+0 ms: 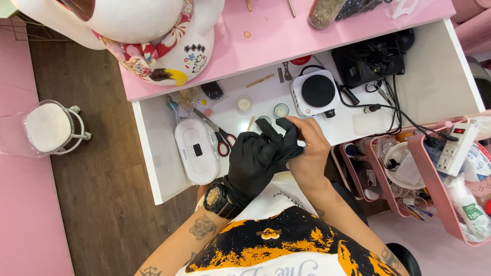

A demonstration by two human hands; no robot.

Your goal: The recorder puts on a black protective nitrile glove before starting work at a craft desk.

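My left hand [254, 161] wears a black glove, fingers spread and pointing up over the white lower shelf [158, 168]. A black wristwatch [219, 200] sits on that wrist. My bare right hand [308, 149] pinches the glove's fingertip and edge near the left hand's fingers, tugging at it. Both hands hover in front of my chest, above the shelf's front edge.
On the shelf lie red-handled scissors [223, 141], a white lidded box [195, 150], small jars [280, 110], a small electric hotplate [315, 92] and black cables [381, 97]. A pink counter [276, 36] holds a large ceramic cat figure [153, 36]. Pink cart with power strip [455, 143] at right.
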